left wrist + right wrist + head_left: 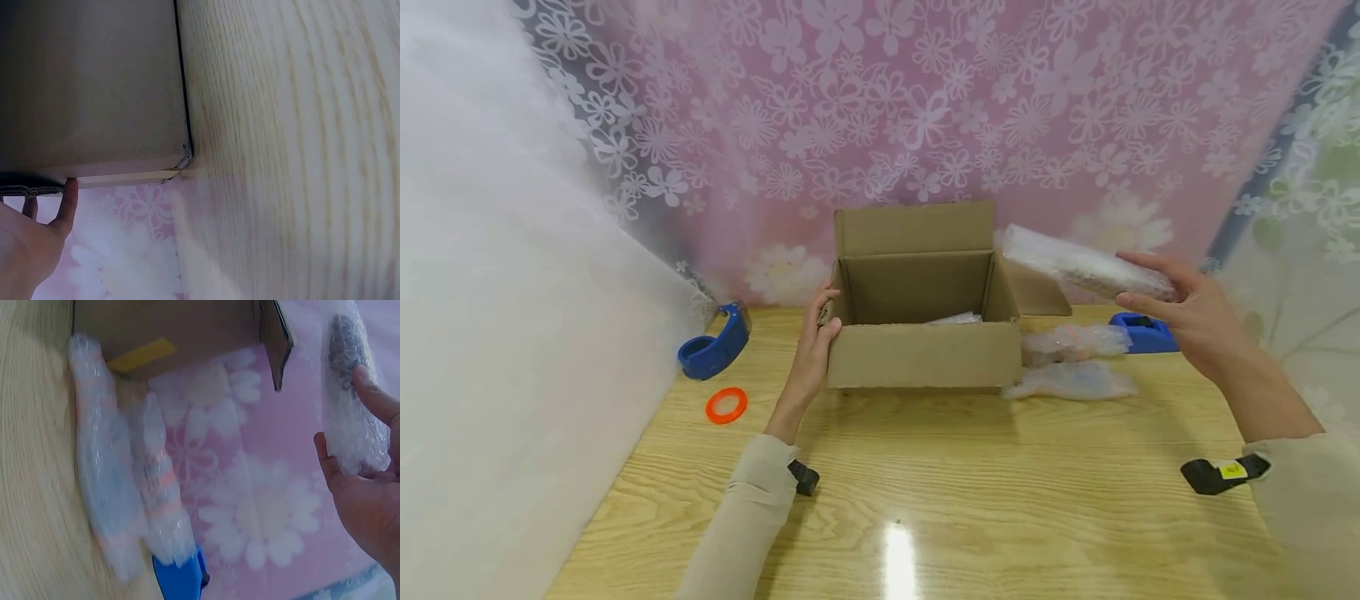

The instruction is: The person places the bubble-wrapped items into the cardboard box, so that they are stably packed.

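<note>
An open cardboard box (pixel 925 357) stands on the table, back flap raised and right flap folded outward. At its left side, my left hand (pixel 811 350) holds the wall near the front corner, with a fingertip (pixel 70 187) against the box edge in the left wrist view. My right hand (pixel 1195 304) grips one end of a bubble-wrapped package (pixel 1075 262), held in the air to the right of the box. Something dark shows through that wrap (pixel 347 344) in the right wrist view. Inside the box, a clear plastic-wrapped item (pixel 958 318) shows partly above the front wall.
Two more bubble-wrapped packages, one behind (pixel 1067 343) and one in front (pixel 1075 381), lie right of the box, beside a blue tape dispenser (pixel 1144 333). A blue tape gun (pixel 715 346) and an orange ring (pixel 726 406) lie at left. A flowered curtain (pixel 880 125) hangs behind.
</note>
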Action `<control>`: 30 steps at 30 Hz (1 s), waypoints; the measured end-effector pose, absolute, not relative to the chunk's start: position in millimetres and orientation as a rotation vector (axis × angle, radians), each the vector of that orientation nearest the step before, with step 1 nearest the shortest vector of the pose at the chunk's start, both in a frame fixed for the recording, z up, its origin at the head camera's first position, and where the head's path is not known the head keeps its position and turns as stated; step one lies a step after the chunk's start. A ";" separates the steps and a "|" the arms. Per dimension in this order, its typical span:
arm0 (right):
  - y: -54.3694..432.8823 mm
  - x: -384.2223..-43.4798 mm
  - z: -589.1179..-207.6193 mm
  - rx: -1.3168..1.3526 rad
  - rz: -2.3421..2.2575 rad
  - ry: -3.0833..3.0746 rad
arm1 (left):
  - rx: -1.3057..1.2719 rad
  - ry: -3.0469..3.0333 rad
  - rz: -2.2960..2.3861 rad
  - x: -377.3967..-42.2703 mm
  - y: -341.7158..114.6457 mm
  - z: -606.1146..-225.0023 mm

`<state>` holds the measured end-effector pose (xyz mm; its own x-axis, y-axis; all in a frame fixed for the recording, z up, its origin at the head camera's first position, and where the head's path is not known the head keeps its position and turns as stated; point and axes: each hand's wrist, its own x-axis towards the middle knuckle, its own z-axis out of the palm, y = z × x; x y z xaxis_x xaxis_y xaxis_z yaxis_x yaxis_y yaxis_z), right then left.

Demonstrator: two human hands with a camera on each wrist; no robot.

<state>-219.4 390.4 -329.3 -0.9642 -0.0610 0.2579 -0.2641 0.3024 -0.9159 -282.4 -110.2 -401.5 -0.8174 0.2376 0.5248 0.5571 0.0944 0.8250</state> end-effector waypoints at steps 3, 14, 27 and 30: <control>374.7 -223.8 -327.6 0.285 1.606 -2.472 | -0.795 -2.102 -1.773 -283.9 -109.5 -402.9; 321.8 -240.7 -323.7 0.364 1.661 -2.471 | -0.796 -2.049 -1.788 -288.4 -107.5 -407.6; 268.4 -252.3 -317.9 0.450 1.512 -2.564 | -0.781 -2.002 -1.771 -290.0 -103.0 -410.0; 257.0 -256.0 -315.1 0.481 1.457 -2.575 | -0.778 -1.991 -1.768 -290.8 -102.6 -410.5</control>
